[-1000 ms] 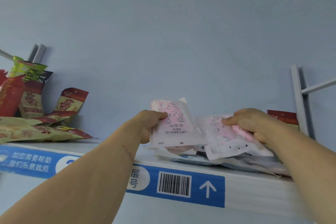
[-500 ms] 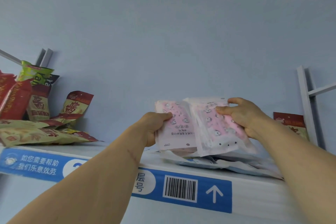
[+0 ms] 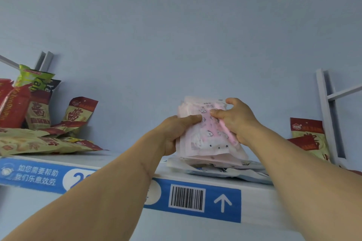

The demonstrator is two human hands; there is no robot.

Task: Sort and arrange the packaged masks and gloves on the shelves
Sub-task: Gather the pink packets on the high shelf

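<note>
Both hands have come together since the earlier frames, so that the two pink, cartoon-printed, clear-plastic mask packets once held side by side now sit one upon the other as a single upright pink bundle (image 3: 205,133); around that change, the long white top shelf (image 3: 121,159) with its blue barcode label strip (image 3: 195,198) runs across the view, bearing a heap of red and tan foil snack bags (image 3: 45,123) at its left end and one more red snack bag (image 3: 308,137) at its right end, both well apart from the work; beneath the bundle lies a flat pile of pale blue and white packets (image 3: 225,170), on which the bundle's lower edge appears to rest; the left hand (image 3: 176,133) grips the bundle's left edge, thumb across the front and fingers hidden behind, while the right hand (image 3: 237,119) pinches its upper right part, thumb on the front and a finger hooked over the top edge; the relation that matters is that the bundle's long axis stands vertical and tilts slightly, directly above the flat pile, with each hand equally near on its own side; a likely next move is squaring the edges and setting the bundle down, though the thin slippery sleeves may slide apart.
</note>
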